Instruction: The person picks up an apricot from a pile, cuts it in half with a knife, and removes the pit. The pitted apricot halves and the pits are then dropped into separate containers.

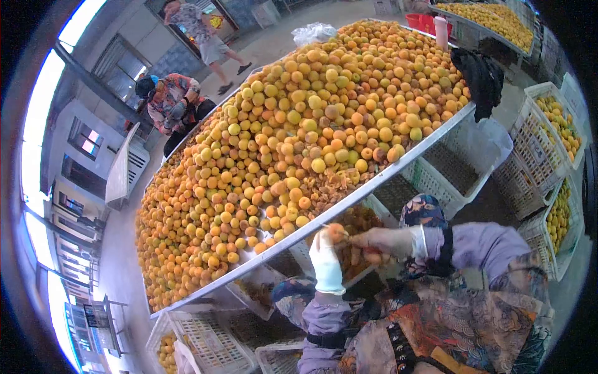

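My left hand (325, 252), in a white glove, is closed around an orange apricot (336, 233) at the near edge of the table. Close beside it, my right hand (375, 241) has its fingers bent together near the fruit; what they grip is too small and blurred to make out. Just beyond my hands, a large heap of apricots (299, 131) covers the sloping-looking table. Split and torn apricot pieces (339, 187) lie at its near side. Beneath my hands stands a crate with apricot pieces (360, 219), partly hidden by my arms.
The table's metal rim (261, 257) runs between me and the heap. White plastic crates (205, 336) stand below, and apricot-filled crates (560, 124) are stacked at right. A black cloth (479, 81) hangs over the far corner. One person (177, 103) sits across the table; another (199, 37) walks behind.
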The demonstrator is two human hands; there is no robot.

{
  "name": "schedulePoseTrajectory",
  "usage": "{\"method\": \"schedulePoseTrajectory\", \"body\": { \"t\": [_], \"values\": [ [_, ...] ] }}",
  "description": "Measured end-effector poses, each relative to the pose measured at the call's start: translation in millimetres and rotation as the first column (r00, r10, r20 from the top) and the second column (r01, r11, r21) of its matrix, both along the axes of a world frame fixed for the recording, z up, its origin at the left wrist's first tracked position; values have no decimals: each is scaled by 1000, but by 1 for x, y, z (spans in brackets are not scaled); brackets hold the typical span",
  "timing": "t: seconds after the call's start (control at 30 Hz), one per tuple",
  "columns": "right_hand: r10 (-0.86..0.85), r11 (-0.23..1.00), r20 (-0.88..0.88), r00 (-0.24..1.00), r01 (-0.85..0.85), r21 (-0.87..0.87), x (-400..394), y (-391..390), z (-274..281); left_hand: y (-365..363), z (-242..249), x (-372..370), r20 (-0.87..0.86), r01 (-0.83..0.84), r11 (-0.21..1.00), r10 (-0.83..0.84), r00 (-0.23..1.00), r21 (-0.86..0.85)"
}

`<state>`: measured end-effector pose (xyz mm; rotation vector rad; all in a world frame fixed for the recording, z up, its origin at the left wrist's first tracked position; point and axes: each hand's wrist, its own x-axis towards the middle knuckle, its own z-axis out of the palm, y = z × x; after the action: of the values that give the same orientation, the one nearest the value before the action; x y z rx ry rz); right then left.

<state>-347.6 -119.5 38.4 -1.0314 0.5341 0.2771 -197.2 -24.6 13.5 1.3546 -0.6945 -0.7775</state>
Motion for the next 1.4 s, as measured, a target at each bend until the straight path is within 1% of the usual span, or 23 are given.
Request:
{"method": "schedulePoseTrajectory", "body": {
  "t": [0.03, 0.07, 0.13, 0.2, 0.27, 0.33, 0.4, 0.47, 0.53, 0.57, 0.6, 0.67, 0.7, 0.8, 0.83, 0.87, 0.93, 0.97, 1.13, 1.23, 1.33, 1.37, 1.4],
  "values": [
    [15, 994, 102, 995, -4, -112, -1, -3, 5, 2, 4, 2, 176, -12, 1000, 8, 984, 20],
    [48, 972, 198, 979, 1, -236, -1, -6, 9, 3, 5, 2, 177, -14, 1000, 11, 984, 19],
    [-56, 981, 102, 993, 73, -178, 6, 0, 1, 0, 10, 5, 31, 51, 998, -50, 998, -23],
    [-118, 971, 160, 980, 148, -190, 2, 13, -8, 0, -3, 4, -72, 130, 985, -139, 988, -116],
    [-137, 971, 140, 981, 161, -175, 4, 15, -11, 1, -11, -2, -134, 64, 989, -82, 988, -131],
    [-139, 990, 123, 983, 142, -16, -1, 10, -12, 4, -8, -1, -124, 74, 988, -91, 988, -136],
    [-112, 993, 70, 991, 114, -23, -2, 7, -5, -1, 5, 4, 91, 114, 993, -110, 990, -39],
    [-141, 990, 100, 985, 138, 44, -4, 7, 4, -1, 11, 1, 114, 142, 989, -135, 984, -51],
    [-158, 987, 80, 984, 158, 12, -2, 7, 1, -6, 6, -3, 76, 57, 991, -48, 996, -117],
    [-178, 984, 55, 982, 179, -11, -1, 9, -4, -8, 2, -7, -50, 52, 987, -60, 997, -151],
    [-177, 984, 53, 983, 178, -11, 2, 15, -12, -9, -5, -9, -51, 51, 987, -59, 997, -150],
    [-319, 923, 98, 943, 333, -194, 9, 26, -27, -9, -14, -11, -283, 95, 984, -134, 950, -148],
    [-299, 925, 115, 947, 317, -209, 10, 28, -28, -8, -15, -14, -317, 98, 991, -120, 941, -87],
    [-249, 960, 41, 968, 252, -126, 11, 22, -24, -5, -18, -10, -349, 99, 992, -122, 929, -82],
    [-223, 944, 82, 971, 236, -230, 10, 19, -19, -6, -17, -10, -332, 102, 988, -136, 934, -117],
    [-223, 945, 80, 972, 235, -228, 12, 15, -16, -8, -16, -8, -333, 102, 988, -135, 933, -115],
    [-218, 974, -3, 976, 217, -68, 12, 11, -16, -10, -14, -4, -154, 109, 992, -118, 981, -67],
    [-251, 959, 26, 968, 252, -132, 15, 12, -16, -10, -11, -4, -133, 97, 992, -107, 985, -85],
    [-315, 917, 105, 943, 331, -222, 19, 29, -27, -11, -6, -9, -536, 96, 994, -104, 838, -42],
    [-302, 923, 121, 946, 322, -209, 18, 32, -21, -4, -1, -2, -483, 165, 986, -127, 866, 37],
    [-247, 948, 122, 961, 266, -175, 14, 25, -16, -4, 6, -3, -496, 160, 987, -134, 858, 9],
    [-225, 926, 204, 953, 275, -260, 20, 26, -34, -3, 0, -10, -305, 87, 993, -107, 946, -81],
    [-215, 876, 280, 936, 312, -369, 27, 25, -57, -5, -17, -1, -374, 125, 987, -152, 915, -96]
  ]
}}
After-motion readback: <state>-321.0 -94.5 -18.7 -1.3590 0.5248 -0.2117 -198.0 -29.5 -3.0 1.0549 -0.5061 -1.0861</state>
